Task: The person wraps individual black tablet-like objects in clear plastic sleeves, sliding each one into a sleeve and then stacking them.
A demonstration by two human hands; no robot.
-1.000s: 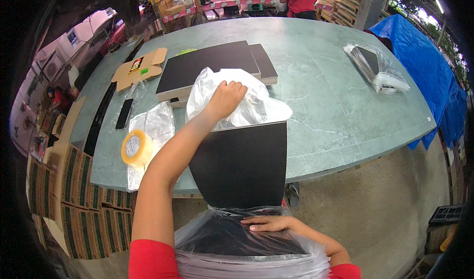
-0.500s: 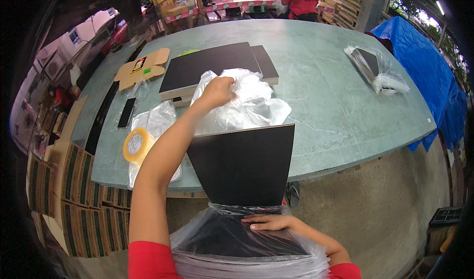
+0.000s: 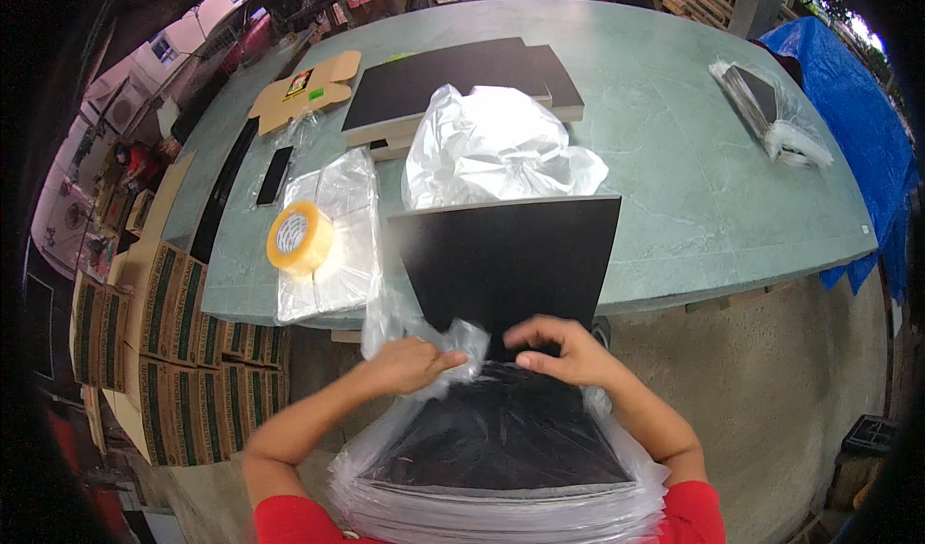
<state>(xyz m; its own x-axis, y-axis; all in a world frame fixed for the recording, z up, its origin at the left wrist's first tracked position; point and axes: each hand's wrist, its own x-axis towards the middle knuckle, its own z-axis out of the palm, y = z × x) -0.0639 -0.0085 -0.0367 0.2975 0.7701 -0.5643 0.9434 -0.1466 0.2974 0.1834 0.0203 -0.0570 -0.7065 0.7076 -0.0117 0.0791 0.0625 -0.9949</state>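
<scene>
Our left hand (image 3: 409, 364) and right hand (image 3: 559, 349) both pinch the plastic bag (image 3: 453, 340) below the black board (image 3: 511, 260). Honestly, that thin film could tear on the board's corners if we tug hard.

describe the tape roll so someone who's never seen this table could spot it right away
Start at the big green table and go to its near-left part, left of the black panel both hands are bagging. There a stack of flat clear plastic bags lies, and the tape roll sits on top: the only round, yellowish ring among flat black, clear and cardboard things.
</scene>
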